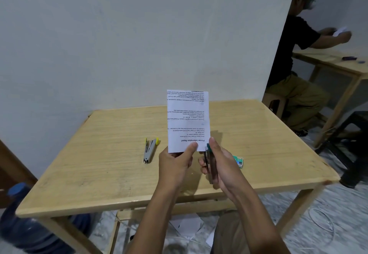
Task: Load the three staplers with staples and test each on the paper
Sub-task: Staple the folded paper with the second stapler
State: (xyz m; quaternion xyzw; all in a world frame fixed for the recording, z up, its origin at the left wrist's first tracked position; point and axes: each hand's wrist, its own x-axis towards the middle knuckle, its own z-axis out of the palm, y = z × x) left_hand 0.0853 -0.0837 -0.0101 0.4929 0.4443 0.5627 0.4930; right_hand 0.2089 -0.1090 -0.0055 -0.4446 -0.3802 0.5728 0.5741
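My left hand (pixel 177 160) pinches the bottom edge of a folded printed paper (pixel 188 118) and holds it upright above the wooden table (pixel 99 174). Just right of it, my right hand (pixel 221 164) is shut on a dark stapler with a teal tip (pixel 209 164), its nose at the paper's lower right corner. A grey stapler with yellow ends (pixel 150 150) lies open on the table to the left. A small teal box of staples (pixel 238 160) lies on the table right of my right hand. No third stapler shows.
The table stands against a white wall. A blue water jug (pixel 29 224) sits on the floor at the left. At the right, another person (pixel 298 64) sits at a second wooden table (pixel 338 62). Papers and a cable lie on the floor.
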